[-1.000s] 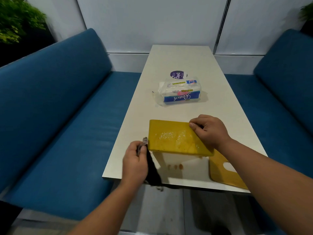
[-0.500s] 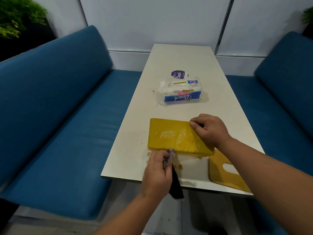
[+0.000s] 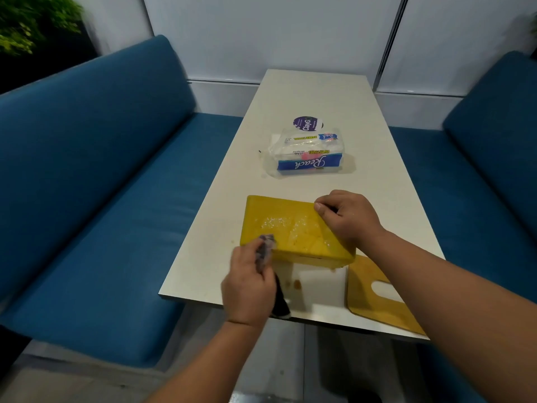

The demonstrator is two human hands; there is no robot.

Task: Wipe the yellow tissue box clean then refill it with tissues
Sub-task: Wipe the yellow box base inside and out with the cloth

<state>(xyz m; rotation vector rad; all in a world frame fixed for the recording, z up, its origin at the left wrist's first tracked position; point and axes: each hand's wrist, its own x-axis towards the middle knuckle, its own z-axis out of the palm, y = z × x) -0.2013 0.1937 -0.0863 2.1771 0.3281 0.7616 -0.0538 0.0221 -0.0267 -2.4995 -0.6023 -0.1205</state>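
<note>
The yellow tissue box (image 3: 284,228) lies on the white table (image 3: 319,91) near its front edge, tilted up toward me, with a pale wet smear across its top face. My right hand (image 3: 347,218) grips the box's right end. My left hand (image 3: 250,283) holds a dark cloth (image 3: 268,248) bunched against the box's front left corner; the cloth's tail hangs down over the table edge. The box's yellow lid (image 3: 377,298), with a slot cut in it, lies flat at the front right. A plastic pack of tissues (image 3: 306,155) sits further back on the table.
A round purple sticker or coaster (image 3: 306,123) lies just behind the tissue pack. Small brown stains (image 3: 296,283) mark the table below the box. Blue benches (image 3: 101,170) flank the table on both sides. A plant (image 3: 32,21) stands at the far left.
My left hand has moved with the cloth from the table's left front edge rightward and up onto the box's front left corner. My right hand has stayed on the box.
</note>
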